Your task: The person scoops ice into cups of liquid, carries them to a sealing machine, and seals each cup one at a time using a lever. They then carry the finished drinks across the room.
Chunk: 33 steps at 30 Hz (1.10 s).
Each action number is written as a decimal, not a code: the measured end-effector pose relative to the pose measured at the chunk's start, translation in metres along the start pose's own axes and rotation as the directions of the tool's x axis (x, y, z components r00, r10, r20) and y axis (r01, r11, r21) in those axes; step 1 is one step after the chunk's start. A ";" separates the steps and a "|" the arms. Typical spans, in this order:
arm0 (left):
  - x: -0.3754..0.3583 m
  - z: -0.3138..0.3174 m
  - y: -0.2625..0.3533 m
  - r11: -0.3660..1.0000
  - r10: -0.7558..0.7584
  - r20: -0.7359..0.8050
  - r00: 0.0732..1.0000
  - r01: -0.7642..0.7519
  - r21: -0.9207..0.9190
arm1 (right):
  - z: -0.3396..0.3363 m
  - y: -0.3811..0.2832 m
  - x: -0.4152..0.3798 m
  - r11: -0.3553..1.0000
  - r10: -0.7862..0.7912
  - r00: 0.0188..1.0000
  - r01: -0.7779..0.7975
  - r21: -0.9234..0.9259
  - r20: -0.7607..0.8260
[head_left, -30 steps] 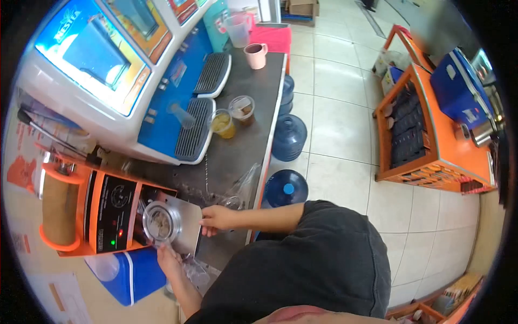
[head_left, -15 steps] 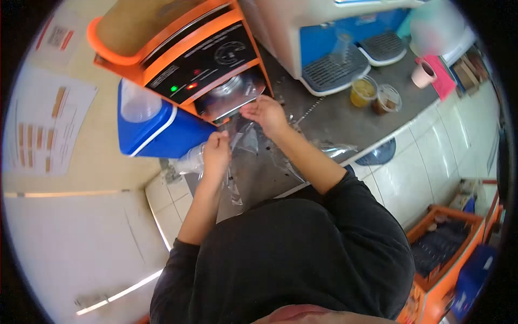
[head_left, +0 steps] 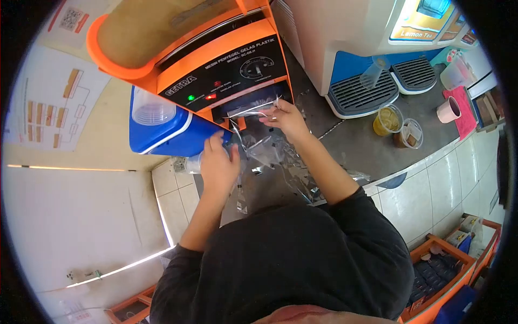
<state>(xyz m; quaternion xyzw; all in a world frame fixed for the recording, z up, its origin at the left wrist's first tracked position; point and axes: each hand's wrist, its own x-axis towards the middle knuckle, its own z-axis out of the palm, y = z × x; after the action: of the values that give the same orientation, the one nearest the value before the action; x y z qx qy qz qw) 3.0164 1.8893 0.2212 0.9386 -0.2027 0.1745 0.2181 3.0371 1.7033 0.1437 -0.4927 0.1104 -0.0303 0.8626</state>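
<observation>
An orange cup sealing machine [head_left: 237, 60] with a black control panel stands in front of me, one green and two red lights showing. At its lower opening, my right hand [head_left: 286, 117] has thumb and fingers closed on the edge of the clear sealing film [head_left: 252, 110]. My left hand [head_left: 220, 162] hovers lower and to the left, fingers apart, with nothing visibly held. Loose scraps of clear film [head_left: 264, 153] lie crumpled on the dark counter between and below my hands. Stacked clear plastic cups [head_left: 193, 163] lie beside my left hand, partly hidden by it.
A blue cool box [head_left: 162, 132] with clear lids or cups on it stands left of the machine. To the right are a drink dispenser [head_left: 334, 65], a yellow drink [head_left: 387, 120], a brown iced drink [head_left: 408, 134] and a pink cup [head_left: 449, 110]. The counter's front edge is near my body.
My left hand's fingers have spread from a closed pinch. My right hand stays at the machine's opening, at the film. The view has shifted, bringing the machine's label into clearer sight.
</observation>
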 end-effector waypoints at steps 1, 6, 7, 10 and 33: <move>0.015 -0.008 0.010 0.994 0.100 0.057 0.993 -0.098 -0.039 | -0.003 -0.003 -0.002 0.999 0.034 0.998 -0.035 0.015 0.051; 0.082 0.052 0.011 0.765 0.643 0.146 0.752 -0.622 -0.168 | -0.009 0.002 -0.006 0.998 0.023 0.990 -0.030 0.056 0.136; 0.087 0.060 0.009 0.778 0.628 0.225 0.745 -0.602 -0.179 | -0.007 -0.001 -0.010 0.996 0.038 0.992 -0.047 0.072 0.122; 0.087 0.070 0.004 0.743 0.669 0.213 0.712 -0.650 -0.163 | -0.012 -0.004 -0.013 0.996 0.066 0.984 -0.076 0.054 0.168; 0.076 0.092 -0.013 0.693 0.696 0.129 0.706 -0.708 0.136 | 0.153 -0.368 0.102 0.746 -0.665 0.737 0.660 0.084 0.116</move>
<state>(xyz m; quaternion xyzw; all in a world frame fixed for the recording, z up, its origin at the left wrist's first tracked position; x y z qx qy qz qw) 3.1098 1.8327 0.1706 0.8106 -0.5366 0.2300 0.0448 3.1907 1.6277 0.5179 -0.4844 -0.1327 -0.3030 0.8099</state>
